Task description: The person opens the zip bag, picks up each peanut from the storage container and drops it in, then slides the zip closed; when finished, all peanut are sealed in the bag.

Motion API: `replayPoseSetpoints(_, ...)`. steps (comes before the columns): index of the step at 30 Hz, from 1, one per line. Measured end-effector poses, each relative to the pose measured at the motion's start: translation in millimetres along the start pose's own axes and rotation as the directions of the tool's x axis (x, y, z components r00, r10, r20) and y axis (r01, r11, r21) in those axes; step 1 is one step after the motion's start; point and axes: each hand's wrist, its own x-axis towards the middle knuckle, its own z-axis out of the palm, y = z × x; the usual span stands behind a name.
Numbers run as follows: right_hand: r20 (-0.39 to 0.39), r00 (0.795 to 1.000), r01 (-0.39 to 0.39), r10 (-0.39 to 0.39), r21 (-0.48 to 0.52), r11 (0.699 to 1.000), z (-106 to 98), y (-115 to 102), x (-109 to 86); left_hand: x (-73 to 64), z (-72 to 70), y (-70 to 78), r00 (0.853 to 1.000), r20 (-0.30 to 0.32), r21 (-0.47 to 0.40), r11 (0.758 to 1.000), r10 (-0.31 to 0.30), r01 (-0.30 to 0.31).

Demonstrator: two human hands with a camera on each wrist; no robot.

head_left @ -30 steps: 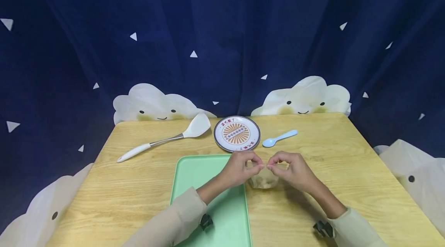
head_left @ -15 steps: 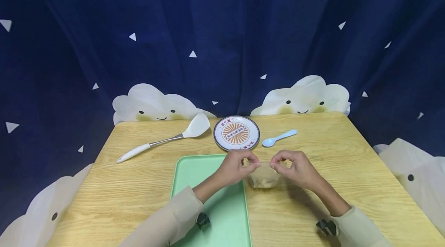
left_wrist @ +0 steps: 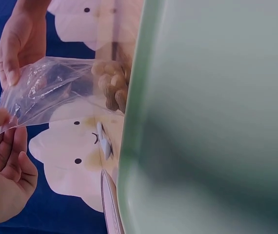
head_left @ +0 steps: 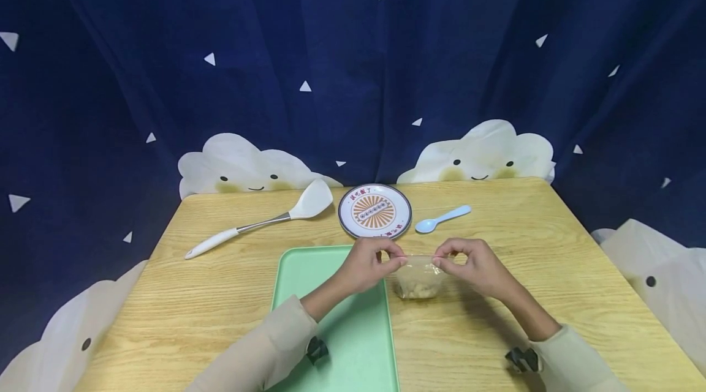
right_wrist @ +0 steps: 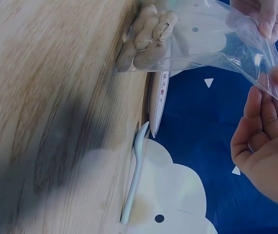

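A clear plastic bag [head_left: 420, 272] stands upright on the table, just right of the tray. Unshelled peanuts [right_wrist: 151, 36] fill its bottom, as the right wrist view shows closely. My left hand [head_left: 366, 265] pinches the left end of the bag's top edge between thumb and fingers. At the other end, my right hand [head_left: 474, 266] pinches the same edge. The top edge is stretched straight between the two hands. In the left wrist view the bag's upper part [left_wrist: 56, 90] looks creased and see-through. Whether its mouth is sealed, I cannot tell.
Beneath my left forearm lies a green tray [head_left: 353, 337]. Beyond the hands sit a round patterned plate [head_left: 375, 211] and a light blue spoon [head_left: 443, 219]. A white-headed spatula [head_left: 265, 220] lies at the back left of the wooden table [head_left: 209, 312]. Behind hangs a dark blue curtain [head_left: 353, 73].
My hands have drawn apart along the bag's top edge, the left going left and the right going slightly right. More of the bag shows between them. The bag's base stays in place.
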Motion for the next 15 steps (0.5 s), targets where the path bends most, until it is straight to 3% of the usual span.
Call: replayPoseSetpoints(15, 0.008, 0.996, -0.087, 0.087, -0.025, 0.996, -6.4, 0.5, -2.0, -6.1, -8.7, -6.4, 0.999, 0.005, -0.021, 0.999, -0.042, 0.042)
